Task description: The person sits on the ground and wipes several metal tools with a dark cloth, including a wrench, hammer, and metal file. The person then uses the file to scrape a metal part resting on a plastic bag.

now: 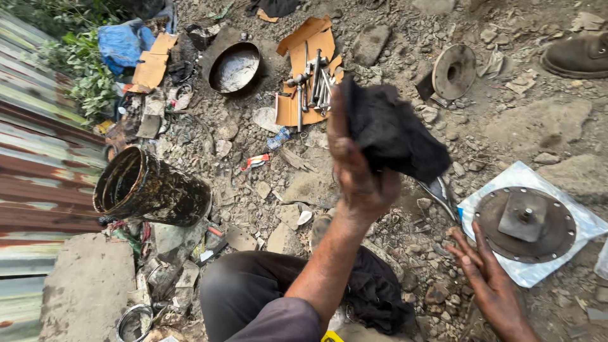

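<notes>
My left hand (354, 180) is raised over the rubble-strewn ground and grips a crumpled black rag (396, 133). My right hand (484, 275) rests low at the right with its fingers spread, the fingertips at the edge of a white plastic sheet (529, 275). A round rusty metal disc (497, 221) with a square block and a stud at its centre lies on that sheet, just beyond the right fingers. A second dark cloth (377, 294) lies by my knee.
A grimy black can (152, 187) lies on its side at the left beside corrugated metal sheets (38, 177). Farther off are a metal bowl (234, 66), cardboard holding several bolts and tools (310, 82), another flanged disc (453, 71) and a boot (579, 54).
</notes>
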